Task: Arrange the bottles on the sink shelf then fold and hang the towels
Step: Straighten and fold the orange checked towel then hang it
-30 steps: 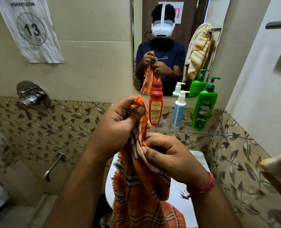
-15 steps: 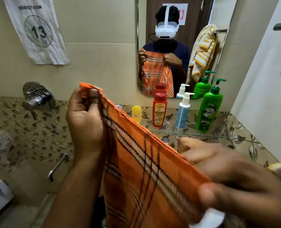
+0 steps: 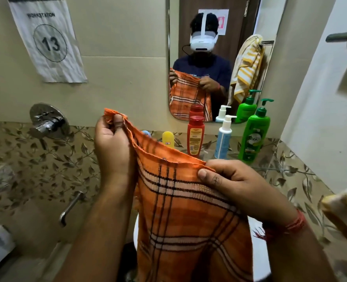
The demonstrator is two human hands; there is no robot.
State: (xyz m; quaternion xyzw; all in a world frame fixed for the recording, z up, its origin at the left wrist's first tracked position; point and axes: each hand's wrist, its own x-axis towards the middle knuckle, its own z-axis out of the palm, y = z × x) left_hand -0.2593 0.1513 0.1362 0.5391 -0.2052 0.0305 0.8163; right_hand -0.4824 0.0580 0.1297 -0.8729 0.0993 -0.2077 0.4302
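An orange checked towel hangs spread in front of me over the white sink. My left hand pinches its upper left corner, raised higher. My right hand grips the upper right edge, lower and nearer. On the glass shelf behind stand a yellow bottle, a red bottle, a white and blue pump bottle and a green pump bottle. A blue thing peeks out behind the towel's edge.
A mirror hangs above the shelf. A yellow striped towel shows at the right edge. A towel bar juts from the right wall. A chrome tap valve and spout sit on the left wall.
The bunched towel has been opened out between my hands. My left hand went up and left with one corner. My right hand drew back toward me along the top edge.
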